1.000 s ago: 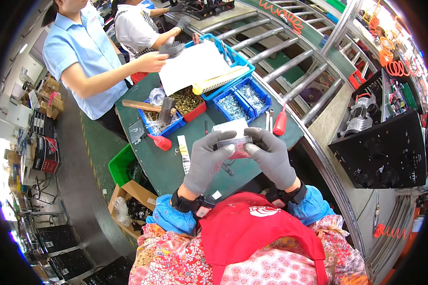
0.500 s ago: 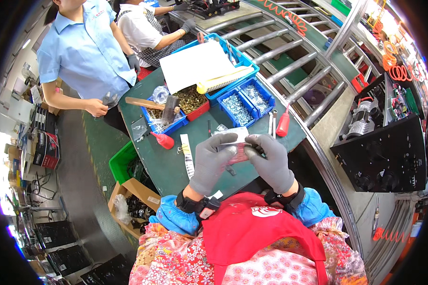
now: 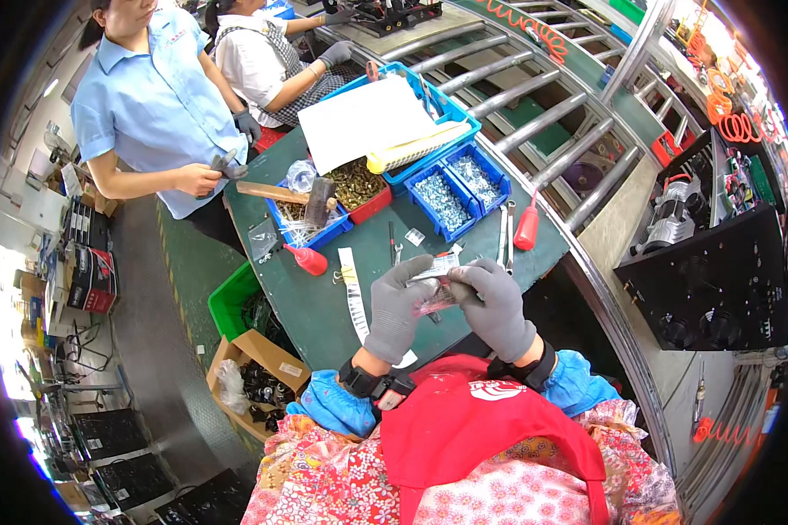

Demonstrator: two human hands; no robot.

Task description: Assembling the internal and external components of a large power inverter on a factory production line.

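Observation:
Above the near edge of the green table, my left hand (image 3: 396,306) and my right hand (image 3: 496,308), both in grey gloves, hold a small clear packet (image 3: 439,298) between them. Its upper part looks white and printed, and the lower part reddish and see-through; the contents cannot be made out. Fingers and thumbs pinch it from both sides. Just beyond the hands lie a thin dark-handled tool (image 3: 392,238) and a small clear plastic piece (image 3: 414,236). To the left is a long white paper strip (image 3: 354,293). Two wrenches (image 3: 506,229) lie to the right.
Blue bins of small metal parts (image 3: 441,203), a red bin of brass-coloured parts (image 3: 364,194) and a hammer (image 3: 299,195) occupy the table (image 3: 324,317). Red squeeze bottles (image 3: 527,227) stand on it. A roller conveyor (image 3: 559,129) curves along the right. A co-worker (image 3: 162,105) stands at the left.
The packet has tilted and sits slightly lower, still between both hands. My left hand has shifted a little right and down. The standing co-worker's gloved hand has moved.

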